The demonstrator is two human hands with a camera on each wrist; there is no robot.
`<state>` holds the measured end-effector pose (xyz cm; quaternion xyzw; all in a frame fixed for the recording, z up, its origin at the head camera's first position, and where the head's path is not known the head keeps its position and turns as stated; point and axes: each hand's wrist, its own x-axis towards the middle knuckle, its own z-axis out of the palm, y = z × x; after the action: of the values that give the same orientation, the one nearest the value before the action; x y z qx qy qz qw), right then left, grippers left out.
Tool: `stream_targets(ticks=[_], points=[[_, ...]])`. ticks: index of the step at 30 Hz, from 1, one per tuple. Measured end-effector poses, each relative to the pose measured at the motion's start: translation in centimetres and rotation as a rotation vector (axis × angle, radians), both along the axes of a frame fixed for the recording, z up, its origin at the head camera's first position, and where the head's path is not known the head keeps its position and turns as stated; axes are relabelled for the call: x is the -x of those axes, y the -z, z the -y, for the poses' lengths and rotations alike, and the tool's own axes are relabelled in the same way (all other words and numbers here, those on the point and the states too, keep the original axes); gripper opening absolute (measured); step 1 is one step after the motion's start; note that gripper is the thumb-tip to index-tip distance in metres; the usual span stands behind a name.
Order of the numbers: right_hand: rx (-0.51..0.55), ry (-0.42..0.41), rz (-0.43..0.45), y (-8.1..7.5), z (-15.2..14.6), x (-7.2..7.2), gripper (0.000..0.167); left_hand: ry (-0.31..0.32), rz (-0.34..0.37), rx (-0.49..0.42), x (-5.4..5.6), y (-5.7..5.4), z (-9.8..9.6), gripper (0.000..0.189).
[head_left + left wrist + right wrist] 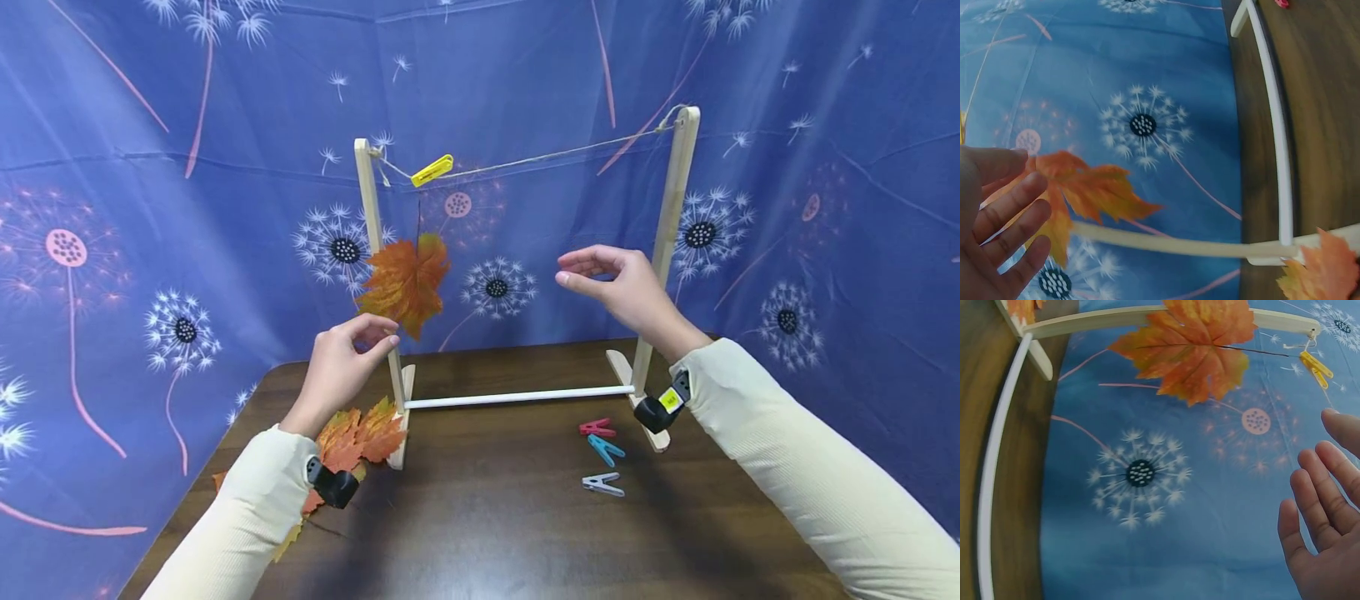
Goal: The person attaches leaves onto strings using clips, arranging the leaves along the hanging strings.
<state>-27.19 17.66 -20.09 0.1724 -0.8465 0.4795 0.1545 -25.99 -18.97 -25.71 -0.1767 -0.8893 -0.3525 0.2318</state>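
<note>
An orange maple leaf (407, 283) hangs by its stem from a yellow clothespin (432, 171), which is clipped on a string (551, 157) near its left end. My left hand (341, 367) is raised just below and left of this leaf, with relaxed fingers and nothing held. In the left wrist view the fingers (1013, 209) overlap the leaf (1100, 187). To the right of the leaf, my right hand (626, 287) is held in the air below the string, its fingers loosely bent around nothing. The right wrist view shows its fingers (1319, 500) apart from the clothespin (1316, 367).
Two wooden posts (675, 192) hold the string, joined low down by a white rod (517, 397). On the brown table (480, 517) lie a red clothespin (597, 427), a blue one (606, 450) and a grey one (603, 484). More maple leaves (360, 437) lie by the left foot, partly behind my left arm.
</note>
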Motion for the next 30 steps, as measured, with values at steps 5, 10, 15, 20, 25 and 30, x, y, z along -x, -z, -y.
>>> stream_targets(ticks=[5, 10, 15, 20, 25, 30], points=[[-0.012, 0.002, 0.022, 1.8, -0.9, -0.9, 0.039, 0.003, 0.079, 0.011, -1.0, 1.6, 2.0, 0.016], [-0.01, 0.013, 0.024, 4.0, -2.0, -1.6, 0.037, -0.003, 0.151, 0.012, -1.9, 3.5, 3.9, 0.015], [0.017, 0.005, 0.049, 6.4, -2.9, -2.4, 0.036, -0.008, 0.211, 0.024, -3.1, 5.5, 5.5, 0.017], [0.031, 0.008, 0.063, 8.7, -4.1, -2.9, 0.033, -0.006, 0.285, 0.036, -4.0, 7.4, 7.0, 0.016], [0.018, -0.006, 0.102, 11.3, -5.2, -3.5, 0.033, -0.01, 0.395, 0.057, -4.7, 9.5, 8.5, 0.017], [-0.007, -0.039, 0.14, 13.5, -6.0, -4.2, 0.03, 0.004, 0.491, 0.075, -5.2, 11.2, 9.5, 0.019]])
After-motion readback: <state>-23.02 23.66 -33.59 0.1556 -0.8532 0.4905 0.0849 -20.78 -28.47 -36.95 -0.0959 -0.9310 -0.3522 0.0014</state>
